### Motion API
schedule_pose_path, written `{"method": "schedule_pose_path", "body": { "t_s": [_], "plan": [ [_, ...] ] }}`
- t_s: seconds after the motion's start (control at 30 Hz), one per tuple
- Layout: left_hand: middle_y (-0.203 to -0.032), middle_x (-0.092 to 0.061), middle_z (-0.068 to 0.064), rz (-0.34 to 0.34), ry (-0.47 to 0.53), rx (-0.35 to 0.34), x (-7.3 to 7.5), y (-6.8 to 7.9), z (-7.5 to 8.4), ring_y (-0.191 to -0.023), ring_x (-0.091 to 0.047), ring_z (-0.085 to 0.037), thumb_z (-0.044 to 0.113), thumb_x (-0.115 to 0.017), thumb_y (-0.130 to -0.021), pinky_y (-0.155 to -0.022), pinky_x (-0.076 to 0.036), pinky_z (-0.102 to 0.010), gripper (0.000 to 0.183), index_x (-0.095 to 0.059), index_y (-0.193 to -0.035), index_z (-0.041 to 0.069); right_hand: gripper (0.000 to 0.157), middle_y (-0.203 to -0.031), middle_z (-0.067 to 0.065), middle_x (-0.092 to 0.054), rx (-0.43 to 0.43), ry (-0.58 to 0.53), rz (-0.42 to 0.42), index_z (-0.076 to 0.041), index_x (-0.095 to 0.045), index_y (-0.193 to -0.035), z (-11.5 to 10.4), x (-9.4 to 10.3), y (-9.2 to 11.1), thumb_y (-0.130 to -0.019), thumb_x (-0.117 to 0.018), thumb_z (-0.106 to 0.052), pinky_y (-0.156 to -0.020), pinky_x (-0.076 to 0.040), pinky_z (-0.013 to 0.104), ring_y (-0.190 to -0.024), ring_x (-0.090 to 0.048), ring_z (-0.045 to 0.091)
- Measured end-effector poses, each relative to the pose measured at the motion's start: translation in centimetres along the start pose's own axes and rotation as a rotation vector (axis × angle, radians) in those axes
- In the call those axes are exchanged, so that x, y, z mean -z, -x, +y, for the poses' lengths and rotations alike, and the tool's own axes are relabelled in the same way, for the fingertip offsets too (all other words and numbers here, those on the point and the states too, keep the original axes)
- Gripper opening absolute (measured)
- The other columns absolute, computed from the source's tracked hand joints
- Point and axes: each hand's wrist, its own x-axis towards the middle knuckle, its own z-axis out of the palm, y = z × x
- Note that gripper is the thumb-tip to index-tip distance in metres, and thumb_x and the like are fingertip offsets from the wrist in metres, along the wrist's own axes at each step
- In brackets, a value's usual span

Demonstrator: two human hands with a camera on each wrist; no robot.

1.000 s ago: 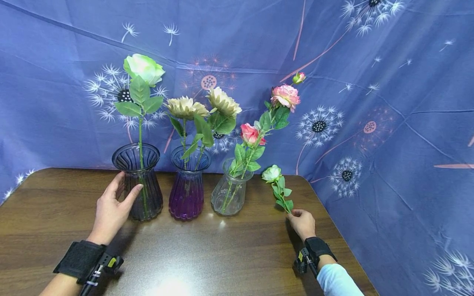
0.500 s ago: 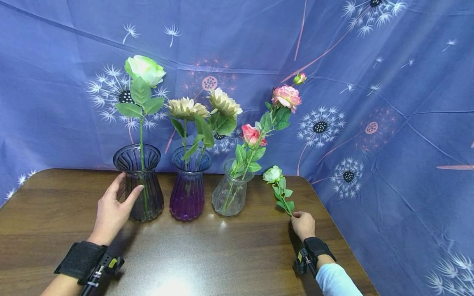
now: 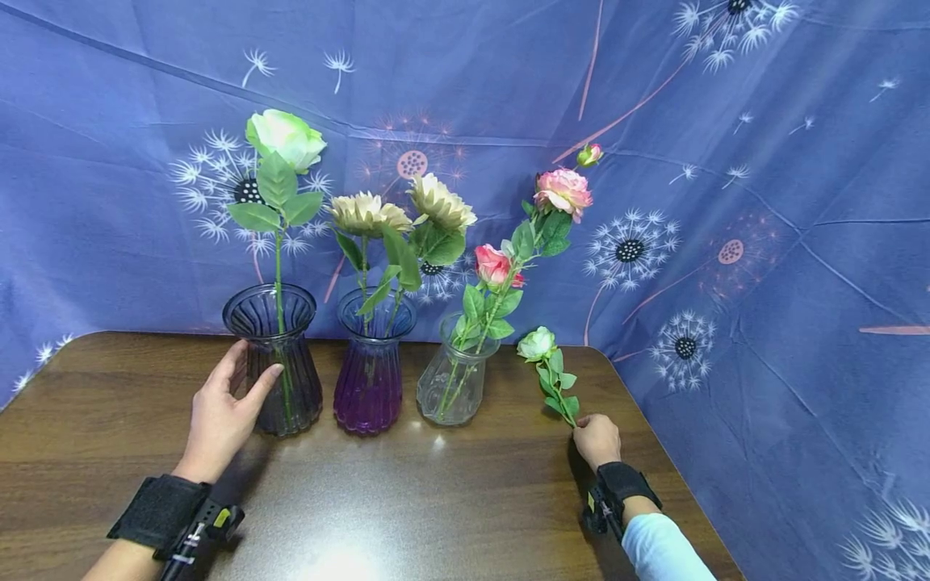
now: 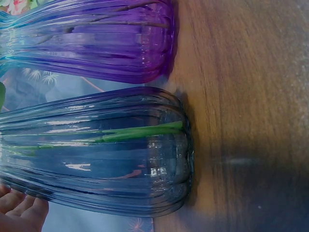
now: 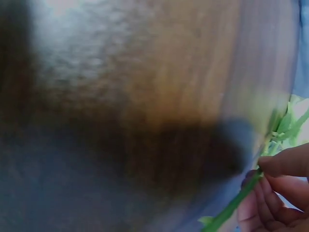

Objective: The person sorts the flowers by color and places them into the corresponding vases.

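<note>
My left hand [image 3: 227, 407] holds the dark grey ribbed glass vase [image 3: 296, 399] on its left side, thumb in front and fingers behind. In the left wrist view its fingertips [image 4: 36, 212] lie along the glass. A tall pale green-white rose [image 3: 286, 141] stands in that vase, its stem end [image 4: 169, 126] near the bottom. At the right of the table, my right hand [image 3: 599, 441] pinches the lower stem of a small white rose [image 3: 538, 344] with green leaves. The right wrist view shows the green stem [image 5: 236, 200] between thumb and fingers.
A purple-blue glass vase [image 3: 366, 391] with two cream flowers [image 3: 441, 203] stands beside the dark one. Right of it, a clear glass vase [image 3: 443, 399] holds pink roses [image 3: 563, 192] leaning right. A blue dandelion-print cloth [image 3: 465, 73] hangs behind the wooden table [image 3: 407, 500].
My right hand and the white rose have shifted slightly right and nearer to me. The left hand stays on the dark vase, and the vases have not moved.
</note>
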Motion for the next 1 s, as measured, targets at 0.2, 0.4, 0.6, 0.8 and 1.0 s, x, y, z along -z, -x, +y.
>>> {"method": "schedule_pose_path", "body": {
  "t_s": [0.2,0.4,0.6,0.8,1.0],
  "plan": [
    [-0.131,-0.054,-0.023,-0.002,-0.003,0.003,-0.1,0.1,0.1,-0.118,-0.054,-0.037,0.025,-0.067,-0.087,-0.087,-0.03,0.006,0.059,-0.044,-0.137,0.003,0.026,-0.103,0.025,-0.066,0.012,0.003,-0.024,0.004,-0.069,-0.098,-0.1,0.6,0.0,-0.08,-0.052,-0.003,-0.08,-0.051,0.052,-0.093,-0.061,0.042],
    [-0.131,-0.055,-0.022,0.004,0.003,-0.006,-0.1,0.1,0.1,-0.118,-0.054,-0.037,0.024,-0.067,-0.087,-0.087,-0.03,0.006,0.058,-0.044,-0.137,0.004,0.026,-0.102,0.025,-0.067,0.033,-0.031,0.017,0.005,-0.069,-0.099,-0.5,1.3,0.1,-0.081,-0.053,-0.005,-0.081,-0.049,0.052,-0.096,-0.059,0.044],
    [-0.13,-0.055,-0.021,0.008,-0.005,-0.015,0.0,0.1,0.2,-0.118,-0.054,-0.036,0.023,-0.067,-0.087,-0.086,-0.029,0.007,0.056,-0.045,-0.136,0.004,0.028,-0.103,0.025,-0.066,0.027,-0.104,0.033,0.006,-0.067,-0.104,-1.5,2.6,0.2,-0.083,-0.054,-0.008,-0.08,-0.049,0.049,-0.095,-0.059,0.041],
    [-0.13,-0.056,-0.021,0.005,-0.004,-0.01,-0.1,0.1,0.1,-0.117,-0.055,-0.036,0.022,-0.067,-0.087,-0.086,-0.029,0.007,0.057,-0.045,-0.136,0.003,0.025,-0.102,0.024,-0.066,0.023,-0.156,0.067,0.007,-0.066,-0.105,-2.8,4.8,0.7,-0.087,-0.057,-0.008,-0.079,-0.049,0.048,-0.095,-0.059,0.041],
    [-0.13,-0.055,-0.021,0.004,-0.004,-0.01,-0.1,0.1,0.1,-0.117,-0.055,-0.037,0.023,-0.066,-0.087,-0.087,-0.03,0.007,0.059,-0.043,-0.138,0.005,0.025,-0.1,0.022,-0.068,0.032,-0.183,0.125,0.004,-0.067,-0.106,-3.8,7.4,1.1,-0.088,-0.059,-0.011,-0.072,-0.049,0.039,-0.09,-0.061,0.035]
  ]
}}
